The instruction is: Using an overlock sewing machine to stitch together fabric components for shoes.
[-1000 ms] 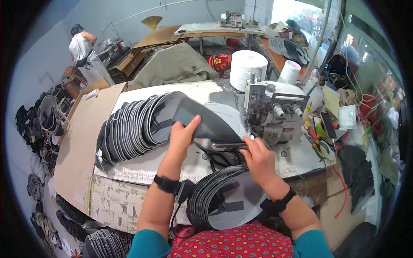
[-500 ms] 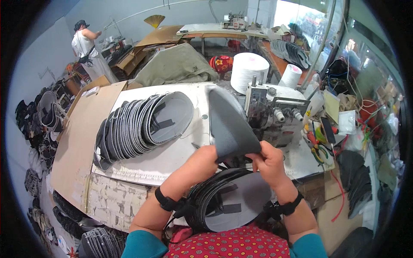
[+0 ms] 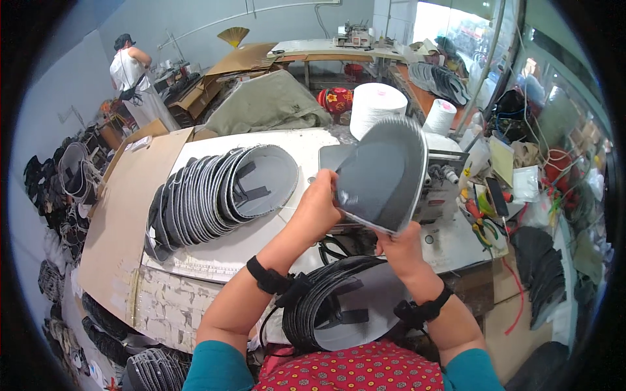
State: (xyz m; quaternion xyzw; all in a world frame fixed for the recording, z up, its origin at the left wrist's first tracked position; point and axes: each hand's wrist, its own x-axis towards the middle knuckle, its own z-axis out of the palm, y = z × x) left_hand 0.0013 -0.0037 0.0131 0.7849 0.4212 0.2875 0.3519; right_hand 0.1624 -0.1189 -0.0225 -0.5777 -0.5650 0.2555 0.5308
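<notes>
Over the right half of the white work table, a dark grey, rounded fabric piece [image 3: 381, 179] with a pale stitched edge is held up, tilted. My left hand [image 3: 319, 203] pinches its left edge. The fingers of my right hand [image 3: 401, 244] are closed on its lower right edge. In front of my body sits a nested stack of similar dark pieces [image 3: 372, 300], with grey lining and black strips inside. To the left on the table lies another nested row of such pieces [image 3: 208, 199], with pale stitched rims. Black-handled scissors [image 3: 334, 249] lie just below the held piece.
A sewing machine [image 3: 443, 179] stands behind the held piece, partly hidden. Large white thread cones [image 3: 378, 107] are beyond it. Pliers [image 3: 484, 231] and a phone-like black object [image 3: 497, 197] lie at the right. A person [image 3: 134, 78] stands far left.
Both hands have turned the fabric piece and tipped it to the right. My left hand has risen to its left edge. The sewing machine is now more covered.
</notes>
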